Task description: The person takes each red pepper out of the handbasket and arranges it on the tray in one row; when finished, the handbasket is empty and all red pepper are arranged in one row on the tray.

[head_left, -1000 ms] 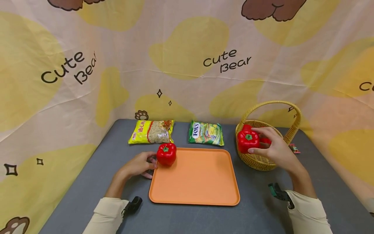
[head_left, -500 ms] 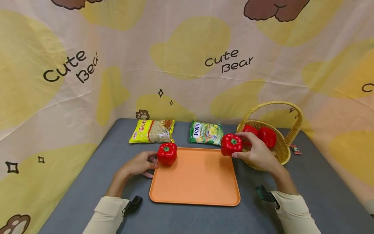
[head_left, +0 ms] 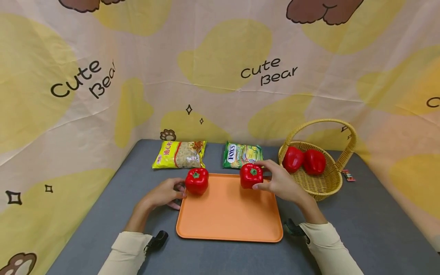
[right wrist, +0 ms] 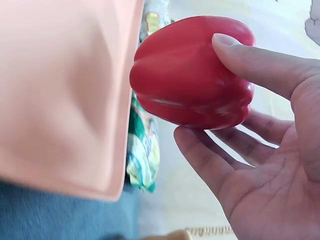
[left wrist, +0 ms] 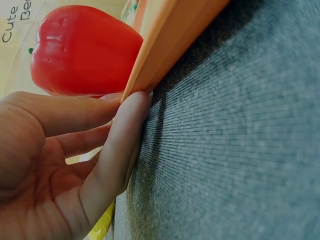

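Note:
My right hand (head_left: 283,184) grips a red bell pepper (head_left: 250,177) between thumb and fingers, over the back right part of the orange tray (head_left: 228,217). In the right wrist view that held pepper (right wrist: 185,75) lies on its side, its base towards the tray (right wrist: 60,100). At the tray's left edge, my left hand (head_left: 162,195) pinches the rim, thumb and forefinger meeting on it in the left wrist view. A second red bell pepper (head_left: 197,182) sits upright in the tray's back left corner, just beside the left fingers.
A wicker basket (head_left: 317,187) with a tall handle stands right of the tray, holding two more red peppers (head_left: 304,160). Behind the tray lie a yellow pasta bag (head_left: 178,154) and a green Fox's candy bag (head_left: 242,154). A small red packet (head_left: 348,175) lies right of the basket.
My right hand has carried its bell pepper leftward from over the basket to over the tray, uncovering the peppers in the basket. The left hand has stayed at the tray's rim.

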Demonstrator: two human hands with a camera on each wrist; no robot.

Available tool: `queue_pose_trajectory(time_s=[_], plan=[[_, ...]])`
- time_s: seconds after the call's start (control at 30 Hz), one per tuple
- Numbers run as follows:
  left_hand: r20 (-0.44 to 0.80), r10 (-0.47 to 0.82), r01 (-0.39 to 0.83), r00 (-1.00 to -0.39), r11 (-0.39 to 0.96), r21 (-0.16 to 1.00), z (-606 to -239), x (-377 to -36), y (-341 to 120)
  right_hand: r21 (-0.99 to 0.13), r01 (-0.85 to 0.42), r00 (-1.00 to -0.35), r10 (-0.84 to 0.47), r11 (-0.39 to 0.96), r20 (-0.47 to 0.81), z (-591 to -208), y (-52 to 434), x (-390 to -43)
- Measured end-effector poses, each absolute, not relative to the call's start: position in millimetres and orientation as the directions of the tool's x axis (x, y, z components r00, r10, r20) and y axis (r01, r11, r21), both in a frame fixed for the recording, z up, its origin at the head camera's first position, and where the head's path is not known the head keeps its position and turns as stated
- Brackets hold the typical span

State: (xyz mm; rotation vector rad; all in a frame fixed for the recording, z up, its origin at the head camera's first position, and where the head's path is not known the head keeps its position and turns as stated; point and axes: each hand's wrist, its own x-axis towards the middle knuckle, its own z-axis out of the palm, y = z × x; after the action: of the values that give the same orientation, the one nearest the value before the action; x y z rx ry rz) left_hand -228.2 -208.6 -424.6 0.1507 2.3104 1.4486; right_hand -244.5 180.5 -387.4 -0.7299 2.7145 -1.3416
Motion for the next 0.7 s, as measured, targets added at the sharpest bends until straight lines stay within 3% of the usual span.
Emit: queue_pose_trajectory(time_s=[0.7], plan=[[-0.290,0.282,-0.134,-0.915,0.466,0.875,-427.6,-229.6,-209.4,-0.730,-0.378,-0.877,-0.472,0.569,0.086,-398.3,123.5,-246.0]])
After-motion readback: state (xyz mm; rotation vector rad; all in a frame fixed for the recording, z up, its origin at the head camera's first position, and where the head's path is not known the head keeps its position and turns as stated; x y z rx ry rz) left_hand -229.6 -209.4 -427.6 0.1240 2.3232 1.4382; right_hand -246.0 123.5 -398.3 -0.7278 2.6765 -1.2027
